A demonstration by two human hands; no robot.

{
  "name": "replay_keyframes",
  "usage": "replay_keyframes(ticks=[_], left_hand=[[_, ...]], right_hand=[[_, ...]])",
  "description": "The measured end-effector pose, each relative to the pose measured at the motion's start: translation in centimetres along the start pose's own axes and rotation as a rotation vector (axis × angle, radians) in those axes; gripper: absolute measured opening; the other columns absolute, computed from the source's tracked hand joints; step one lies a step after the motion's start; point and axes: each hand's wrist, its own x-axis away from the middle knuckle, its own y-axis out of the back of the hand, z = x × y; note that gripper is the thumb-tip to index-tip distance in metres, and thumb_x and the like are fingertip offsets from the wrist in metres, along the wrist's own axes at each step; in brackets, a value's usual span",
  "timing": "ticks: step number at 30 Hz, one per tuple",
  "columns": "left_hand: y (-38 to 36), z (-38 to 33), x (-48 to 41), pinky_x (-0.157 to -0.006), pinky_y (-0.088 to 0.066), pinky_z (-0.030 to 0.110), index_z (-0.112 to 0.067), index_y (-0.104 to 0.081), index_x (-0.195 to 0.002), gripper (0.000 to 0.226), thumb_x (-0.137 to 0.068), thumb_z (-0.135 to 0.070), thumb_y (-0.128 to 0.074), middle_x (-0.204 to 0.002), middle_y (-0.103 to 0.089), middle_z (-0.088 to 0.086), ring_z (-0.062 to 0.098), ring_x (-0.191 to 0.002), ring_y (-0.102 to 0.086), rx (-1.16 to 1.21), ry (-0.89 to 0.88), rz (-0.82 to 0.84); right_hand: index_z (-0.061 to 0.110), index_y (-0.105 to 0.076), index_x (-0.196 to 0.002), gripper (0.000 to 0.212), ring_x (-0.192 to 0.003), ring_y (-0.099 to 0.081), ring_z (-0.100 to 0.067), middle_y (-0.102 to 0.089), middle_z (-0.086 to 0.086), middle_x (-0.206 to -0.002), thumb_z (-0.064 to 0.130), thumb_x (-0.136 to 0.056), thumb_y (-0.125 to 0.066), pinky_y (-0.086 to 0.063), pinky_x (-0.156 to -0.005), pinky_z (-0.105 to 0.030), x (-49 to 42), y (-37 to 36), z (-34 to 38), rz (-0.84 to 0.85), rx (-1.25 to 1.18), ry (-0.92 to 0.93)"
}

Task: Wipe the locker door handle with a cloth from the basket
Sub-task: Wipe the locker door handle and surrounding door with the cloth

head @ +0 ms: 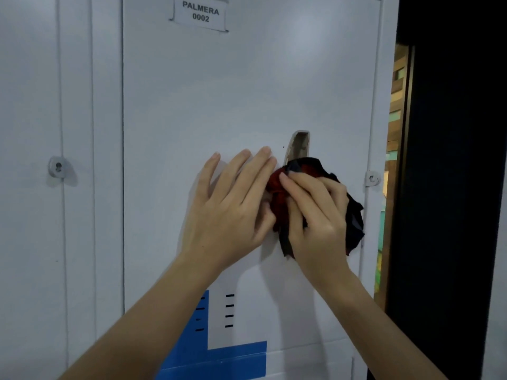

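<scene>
Head view: we log one locker door (219, 91), tagged PALMERA 0002
Left hand (233, 204): fingers straight, flat on the door, grasping nothing
Right hand (315, 215): grips the bunched red-and-dark cloth (354, 215), pressed over the lower handle (297, 145)
Progress: we judge the cloth fetched, wiping under way, the handle's bare upper end left; basket unseen

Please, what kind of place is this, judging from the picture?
Probably a locker room or staff changing area. The white metal door carries a label reading PALMERA 0002, has a padlock loop at its edge and vent slots lower down, and a similar door stands beside it.
</scene>
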Motion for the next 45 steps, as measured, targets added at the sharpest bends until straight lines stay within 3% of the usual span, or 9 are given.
replay_keyframes(ticks=[6,11,16,23,29,33,38,41,45], left_hand=[[0.2,0.0,-0.1,-0.112,-0.019,0.043,-0.008,-0.049,-0.135,0.051,-0.089,-0.028,-0.046,-0.142,-0.046,0.005,0.022,-0.129,-0.043,0.005,-0.005,0.018],[0.1,0.0,-0.1,-0.113,-0.02,0.043,-0.009,-0.049,-0.135,0.049,-0.089,-0.027,-0.045,-0.142,-0.046,0.004,0.021,-0.129,-0.043,0.009,0.005,0.008],[0.1,0.0,-0.1,-0.112,-0.02,0.043,-0.008,-0.049,-0.135,0.05,-0.089,-0.028,-0.047,-0.142,-0.046,0.004,0.021,-0.129,-0.042,0.004,-0.003,0.003],[0.0,0.0,-0.1,-0.112,-0.021,0.044,-0.008,-0.05,-0.134,0.052,-0.086,-0.025,-0.047,-0.141,-0.047,0.005,0.021,-0.127,-0.042,0.004,0.0,-0.015],[0.2,0.0,0.0,-0.112,-0.021,0.044,-0.008,-0.049,-0.135,0.052,-0.086,-0.026,-0.046,-0.141,-0.047,0.004,0.021,-0.127,-0.042,0.005,-0.002,0.004],[0.1,0.1,0.0,-0.112,-0.021,0.045,-0.008,-0.047,-0.136,0.052,-0.087,-0.026,-0.045,-0.142,-0.046,0.005,0.021,-0.128,-0.04,-0.002,-0.001,0.007],[0.1,0.0,-0.1,-0.111,-0.022,0.044,-0.008,-0.05,-0.134,0.052,-0.086,-0.025,-0.045,-0.14,-0.048,0.005,0.021,-0.127,-0.042,0.014,0.002,0.001],[0.1,0.0,-0.1,-0.111,-0.023,0.045,-0.008,-0.05,-0.135,0.052,-0.086,-0.025,-0.046,-0.14,-0.048,0.005,0.021,-0.127,-0.042,0.008,0.002,0.001],[0.1,0.0,0.0,-0.111,-0.023,0.045,-0.008,-0.049,-0.135,0.052,-0.087,-0.026,-0.045,-0.141,-0.048,0.005,0.02,-0.127,-0.042,0.004,0.001,0.005]], right_hand=[[-0.002,-0.068,-0.107,0.034,-0.1,-0.052,-0.027,-0.067,-0.015,-0.108,0.018,-0.102,-0.041,-0.046,-0.086,-0.041,3.0,1.7,-0.2,0.082,0.038,0.065],[0.0,-0.068,-0.107,0.031,-0.095,-0.053,-0.027,-0.067,-0.013,-0.106,0.012,-0.1,-0.042,-0.046,-0.084,-0.038,-0.2,0.0,0.0,0.029,0.011,0.009],[0.002,-0.065,-0.113,0.028,-0.103,-0.054,-0.028,-0.065,-0.013,-0.113,0.016,-0.101,-0.043,-0.043,-0.094,-0.037,2.0,1.3,-1.2,0.098,0.006,0.1],[-0.003,-0.066,-0.109,0.025,-0.103,-0.057,-0.032,-0.065,-0.017,-0.109,0.0,-0.094,-0.046,-0.044,-0.096,-0.04,-2.3,0.0,-3.3,0.005,0.028,0.088],[-0.002,-0.064,-0.111,0.023,-0.106,-0.056,-0.031,-0.064,-0.019,-0.111,-0.003,-0.092,-0.051,-0.043,-0.099,-0.039,-1.2,1.4,-4.6,0.082,0.037,0.215],[-0.005,-0.065,-0.109,0.027,-0.104,-0.057,-0.033,-0.064,-0.019,-0.11,-0.013,-0.085,-0.054,-0.044,-0.097,-0.042,-2.1,0.4,-3.4,0.044,-0.013,0.086],[-0.004,-0.063,-0.111,0.023,-0.107,-0.055,-0.03,-0.063,-0.019,-0.111,-0.003,-0.091,-0.051,-0.043,-0.098,-0.041,-1.7,2.0,-4.9,0.097,0.028,0.148],[-0.004,-0.062,-0.111,0.026,-0.107,-0.052,-0.028,-0.063,-0.018,-0.11,-0.006,-0.087,-0.051,-0.039,-0.102,-0.032,-2.4,1.9,-5.0,0.047,-0.001,0.035],[-0.004,-0.063,-0.11,0.025,-0.108,-0.053,-0.03,-0.063,-0.017,-0.111,-0.004,-0.088,-0.052,-0.039,-0.103,-0.032,-0.5,2.2,-4.5,0.108,0.009,0.13]])
